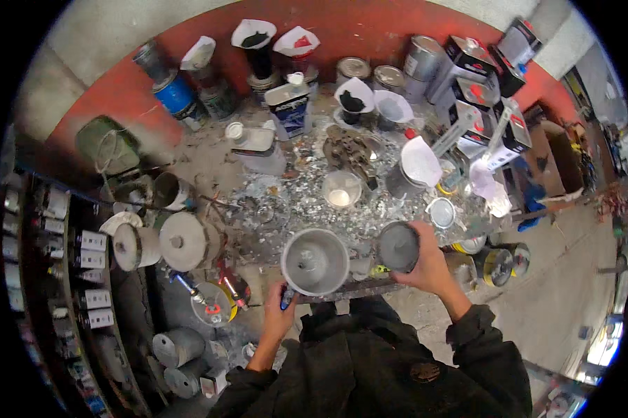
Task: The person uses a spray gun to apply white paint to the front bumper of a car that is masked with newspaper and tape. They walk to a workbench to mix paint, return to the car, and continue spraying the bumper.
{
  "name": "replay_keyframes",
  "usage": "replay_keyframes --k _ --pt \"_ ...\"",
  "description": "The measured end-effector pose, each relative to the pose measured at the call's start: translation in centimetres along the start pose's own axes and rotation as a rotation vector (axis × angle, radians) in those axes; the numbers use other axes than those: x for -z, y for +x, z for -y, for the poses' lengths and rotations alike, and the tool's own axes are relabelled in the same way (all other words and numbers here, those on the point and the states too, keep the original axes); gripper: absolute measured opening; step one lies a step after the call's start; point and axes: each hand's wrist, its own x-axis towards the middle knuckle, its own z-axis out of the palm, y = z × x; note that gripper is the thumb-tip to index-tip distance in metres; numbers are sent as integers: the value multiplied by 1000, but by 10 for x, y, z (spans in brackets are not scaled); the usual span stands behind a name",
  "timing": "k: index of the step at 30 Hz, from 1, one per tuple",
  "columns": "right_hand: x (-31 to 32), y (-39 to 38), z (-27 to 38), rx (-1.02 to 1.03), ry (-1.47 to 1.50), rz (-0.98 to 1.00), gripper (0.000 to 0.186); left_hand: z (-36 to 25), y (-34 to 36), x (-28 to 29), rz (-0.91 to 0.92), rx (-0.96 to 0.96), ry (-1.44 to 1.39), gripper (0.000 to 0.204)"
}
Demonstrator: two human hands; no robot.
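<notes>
My left hand (280, 317) is closed on a blue-and-black grip (287, 298) at the lower left of a large silvery cup (315, 262), seen from above near the bench's front edge. The cup's inside is pale grey. My right hand (425, 261) is wrapped round a smaller dark grey container (397, 245), just right of the silvery cup. Between the two lies a small greenish-yellow object (379, 271), too small to make out. A translucent cup (342, 189) with pale contents sits behind them on the paint-spattered bench (258, 191).
Paint cans (353, 70), rectangular tins (467, 59) and funnel-topped containers (418, 164) crowd the bench. Spray guns (188, 289) hang at its front left, beside lidded pots (183, 241). Shelving (70, 279) stands left, a cardboard box (559, 157) right, and several drums (496, 267) below.
</notes>
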Motion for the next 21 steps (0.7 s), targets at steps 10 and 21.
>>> replay_keyframes --k 10,21 --pt "90 -96 56 -32 -28 52 99 -17 1 -86 447 -289 199 37" --pt "168 -320 -21 -146 -126 166 99 -123 -67 -250 917 -572 310 38"
